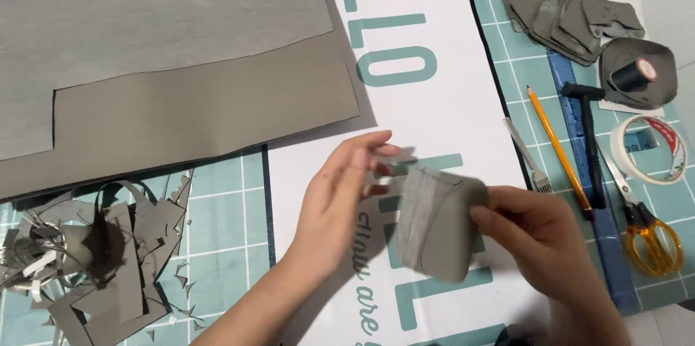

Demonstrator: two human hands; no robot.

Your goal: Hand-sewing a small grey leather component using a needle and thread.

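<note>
A folded grey piece [438,223] is held above the white sheet [449,100], near the middle of the view, and is blurred by motion. It is pinched at its right edge by the right hand [539,234], whose grip is clamped on it; the left hand [340,201] is set against its left edge with fingers spread apart. The counter [224,201] is covered by a teal gridded mat. Two large grey sheets [166,64] are laid at upper left, a heap of scraps [94,252] at lower left. To the right are seen one pencil [557,143], one hammer [590,140], one pair of scissors [648,234], one tape roll [648,147], one black spool [637,74] and a stack of cut pieces [565,17], too overlapped to be counted.
</note>
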